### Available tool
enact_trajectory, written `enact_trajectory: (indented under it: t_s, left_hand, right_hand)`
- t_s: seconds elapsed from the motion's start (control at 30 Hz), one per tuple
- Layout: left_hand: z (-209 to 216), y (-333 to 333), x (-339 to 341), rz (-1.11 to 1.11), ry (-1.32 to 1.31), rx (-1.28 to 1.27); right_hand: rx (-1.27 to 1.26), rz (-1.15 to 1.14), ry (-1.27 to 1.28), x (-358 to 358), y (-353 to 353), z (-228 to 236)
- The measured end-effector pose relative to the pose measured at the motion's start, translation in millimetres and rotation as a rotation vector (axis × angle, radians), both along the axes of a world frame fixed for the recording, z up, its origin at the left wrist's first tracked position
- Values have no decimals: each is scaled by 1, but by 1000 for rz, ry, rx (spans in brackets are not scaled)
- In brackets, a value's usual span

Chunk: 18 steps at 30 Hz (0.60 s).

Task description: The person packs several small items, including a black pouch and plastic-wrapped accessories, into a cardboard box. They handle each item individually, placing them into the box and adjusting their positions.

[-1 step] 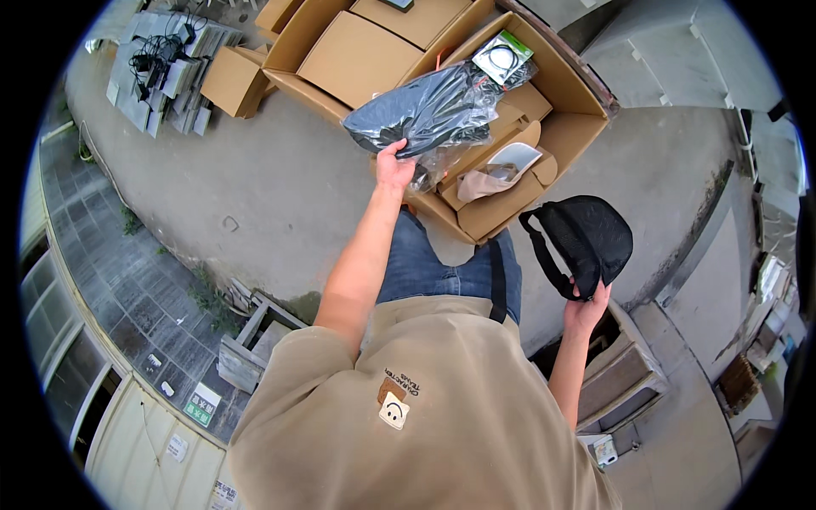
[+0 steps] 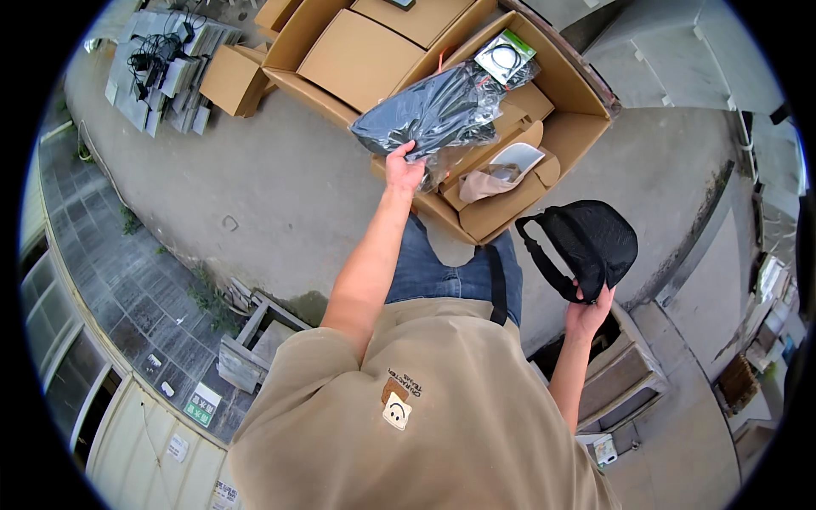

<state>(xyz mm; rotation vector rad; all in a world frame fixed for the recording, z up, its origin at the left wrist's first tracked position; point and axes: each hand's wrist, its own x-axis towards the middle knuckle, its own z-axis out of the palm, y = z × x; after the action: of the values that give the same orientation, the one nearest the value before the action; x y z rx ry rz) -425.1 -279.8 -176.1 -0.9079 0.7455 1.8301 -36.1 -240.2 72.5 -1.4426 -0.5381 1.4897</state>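
My left hand is closed on the near edge of a dark package in clear plastic, which lies slanted over the left side of an open cardboard box. Out to the right, beyond the box's near corner, my right hand grips a rounded black bag with a strap by its lower end. The strap loops out to the left of the bag. A clear packet with a black cable rests at the package's far end. Lower in the box sit a beige cloth item and a pale curved piece.
Another open carton with brown boxes in it adjoins on the left. Farther left are a small cardboard box and stacked grey panels with black cables. A wooden cabinet stands behind my right arm.
My left hand and the plastic-wrapped package have shifted slightly right. The black bag in my right hand has moved a little right and nearer.
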Motion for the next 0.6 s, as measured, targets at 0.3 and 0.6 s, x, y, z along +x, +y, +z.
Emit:
enact_trajectory:
  t_s: [0.3,0.6]
  left_hand:
    - [-96,-28,24,-849,-63,-350]
    - [-52,-47,3,-1161,-57,-234]
  right_hand:
    - [-26,233,-15,-71,47,3]
    - [40,229,188,-97,81,54]
